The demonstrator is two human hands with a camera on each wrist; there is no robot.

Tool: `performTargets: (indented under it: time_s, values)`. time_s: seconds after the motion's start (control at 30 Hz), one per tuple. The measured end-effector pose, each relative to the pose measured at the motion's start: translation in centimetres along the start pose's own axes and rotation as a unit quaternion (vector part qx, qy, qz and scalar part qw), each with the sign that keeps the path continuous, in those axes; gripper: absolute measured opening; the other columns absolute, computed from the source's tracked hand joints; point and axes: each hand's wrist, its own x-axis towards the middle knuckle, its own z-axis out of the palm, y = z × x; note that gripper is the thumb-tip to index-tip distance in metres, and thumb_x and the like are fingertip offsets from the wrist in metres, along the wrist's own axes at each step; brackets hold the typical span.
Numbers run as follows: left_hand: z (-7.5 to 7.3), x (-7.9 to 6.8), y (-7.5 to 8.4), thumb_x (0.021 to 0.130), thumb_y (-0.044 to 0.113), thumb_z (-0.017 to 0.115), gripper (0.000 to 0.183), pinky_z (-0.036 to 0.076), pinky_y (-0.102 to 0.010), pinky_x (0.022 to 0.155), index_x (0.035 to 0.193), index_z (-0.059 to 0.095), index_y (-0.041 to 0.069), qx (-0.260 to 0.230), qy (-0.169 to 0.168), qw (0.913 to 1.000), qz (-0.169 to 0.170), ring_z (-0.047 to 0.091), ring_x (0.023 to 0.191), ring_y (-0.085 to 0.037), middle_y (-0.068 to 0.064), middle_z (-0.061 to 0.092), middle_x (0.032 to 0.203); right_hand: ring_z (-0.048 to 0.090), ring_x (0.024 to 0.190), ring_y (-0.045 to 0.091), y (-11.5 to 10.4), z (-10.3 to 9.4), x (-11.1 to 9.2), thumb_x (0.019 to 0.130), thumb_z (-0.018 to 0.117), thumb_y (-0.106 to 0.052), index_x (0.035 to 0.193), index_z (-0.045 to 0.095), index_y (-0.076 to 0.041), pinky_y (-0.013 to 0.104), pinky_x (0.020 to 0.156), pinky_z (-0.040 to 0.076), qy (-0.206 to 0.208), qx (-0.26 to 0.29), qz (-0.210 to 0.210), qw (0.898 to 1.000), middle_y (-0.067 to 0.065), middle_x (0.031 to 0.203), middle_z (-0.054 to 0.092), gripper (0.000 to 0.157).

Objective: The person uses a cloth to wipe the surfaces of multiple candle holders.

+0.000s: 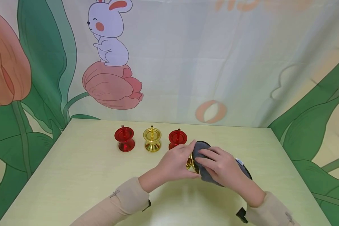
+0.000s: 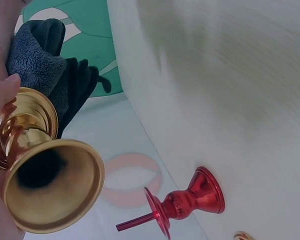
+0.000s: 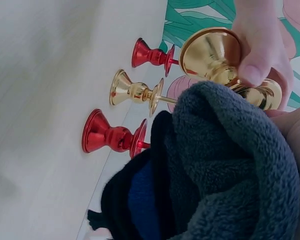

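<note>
My left hand [image 1: 175,161] grips a gold candle holder [image 2: 82,192], tipped on its side above the table. In the left wrist view its hollow flared base faces the camera. A dark grey fleecy cloth [image 3: 225,135] with a black edge is bunched in my right hand [image 1: 226,166]. The fingers hold it against the holder's dish, whose face and spike it hides in the head view. Behind the hands stand a red candle holder [image 1: 124,138], a gold one [image 1: 152,138] and another red one [image 1: 177,138], all upright, in a row.
The pale table [image 1: 82,182] carries the row of holders near its back edge. Behind it hangs a curtain [image 1: 175,62] printed with a rabbit, tulips and leaves. A small white label [image 1: 239,161] shows on the cloth.
</note>
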Motion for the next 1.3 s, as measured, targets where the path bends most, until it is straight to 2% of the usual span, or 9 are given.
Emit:
performTargets:
  time_s: [0.13,0.37,0.63,0.8,0.9,0.97,1.07,1.2,1.3]
  values:
    - [0.2,0.0,0.1,0.061,0.057,0.070,0.095,0.050,-0.023,0.080,0.131,0.039,0.002,0.074,0.034,0.9957,0.044,0.055,0.102,-0.015,-0.002,0.062,0.111,0.059,0.081,0.021,-0.1,0.1,0.2,0.061,0.077,-0.007,0.087,0.070,-0.014,0.034,0.066,0.053,0.004,0.012,0.016,1.000,0.007,0.093,0.067,0.027]
    - [1.2,-0.4,0.0,0.058,0.055,0.073,0.089,0.042,-0.023,0.092,0.124,0.049,0.001,0.139,0.142,0.9723,0.123,0.055,0.102,-0.014,-0.003,0.060,0.116,0.059,0.072,0.016,-0.4,0.5,0.1,0.063,0.073,-0.004,0.085,0.068,-0.011,0.029,0.060,0.052,0.012,0.038,0.042,0.998,0.003,0.085,0.064,0.024]
    - [1.1,-0.7,-0.8,0.060,0.065,0.065,0.097,0.039,-0.032,0.096,0.134,0.036,0.010,0.044,0.013,0.9964,0.071,0.050,0.113,-0.016,-0.001,0.054,0.123,0.057,0.071,0.015,-0.5,1.4,-0.7,0.063,0.073,-0.005,0.085,0.067,-0.012,0.028,0.059,0.051,-0.007,0.023,0.026,0.999,0.002,0.085,0.062,0.023]
    - [0.5,-0.2,-1.6,0.063,0.061,0.066,0.093,0.043,-0.028,0.090,0.135,0.036,0.010,-0.022,-0.095,0.9944,0.040,0.054,0.105,-0.012,-0.001,0.056,0.118,0.056,0.071,0.016,-0.6,2.0,-0.8,0.067,0.069,-0.007,0.087,0.066,-0.014,0.028,0.059,0.051,-0.014,0.021,0.010,1.000,0.003,0.087,0.062,0.020]
    - [0.3,-0.1,-1.8,0.062,0.059,0.068,0.091,0.045,-0.027,0.088,0.133,0.038,0.010,-0.042,-0.127,0.9907,0.021,0.055,0.104,-0.013,-0.003,0.057,0.118,0.056,0.071,0.016,-0.7,2.3,-0.8,0.069,0.068,-0.008,0.087,0.066,-0.013,0.028,0.059,0.051,-0.006,0.027,0.006,1.000,0.004,0.088,0.061,0.019]
    - [0.3,-0.2,-1.7,0.061,0.058,0.069,0.090,0.046,-0.027,0.087,0.132,0.041,0.010,-0.035,-0.109,0.9931,0.025,0.054,0.106,-0.013,-0.002,0.056,0.120,0.056,0.071,0.017,-0.7,2.6,-0.8,0.068,0.068,-0.007,0.087,0.067,-0.012,0.028,0.059,0.052,0.011,0.032,0.007,0.999,0.005,0.087,0.062,0.020]
    - [0.9,-0.5,-1.8,0.060,0.056,0.071,0.086,0.044,-0.027,0.091,0.127,0.046,0.008,0.025,-0.028,0.9966,0.073,0.053,0.109,-0.014,-0.002,0.056,0.120,0.058,0.072,0.018,-0.6,3.0,-0.7,0.065,0.070,-0.004,0.087,0.067,-0.009,0.030,0.060,0.052,0.035,0.040,0.024,0.998,0.006,0.087,0.062,0.023]
    - [1.8,-0.9,-1.8,0.059,0.055,0.072,0.081,0.042,-0.028,0.094,0.122,0.052,0.008,0.138,0.104,0.9762,0.132,0.054,0.110,-0.014,-0.003,0.059,0.118,0.060,0.076,0.019,-0.5,3.4,-0.4,0.064,0.071,-0.003,0.088,0.067,-0.007,0.032,0.064,0.052,0.051,0.055,0.065,0.995,0.007,0.087,0.063,0.025]
    - [2.1,-1.1,-1.9,0.058,0.056,0.072,0.083,0.042,-0.030,0.093,0.123,0.052,0.009,0.157,0.129,0.9702,0.133,0.053,0.110,-0.015,-0.004,0.058,0.119,0.060,0.076,0.018,-0.5,3.5,-0.3,0.064,0.071,-0.003,0.088,0.067,-0.007,0.031,0.064,0.052,0.047,0.062,0.083,0.993,0.006,0.086,0.063,0.024]
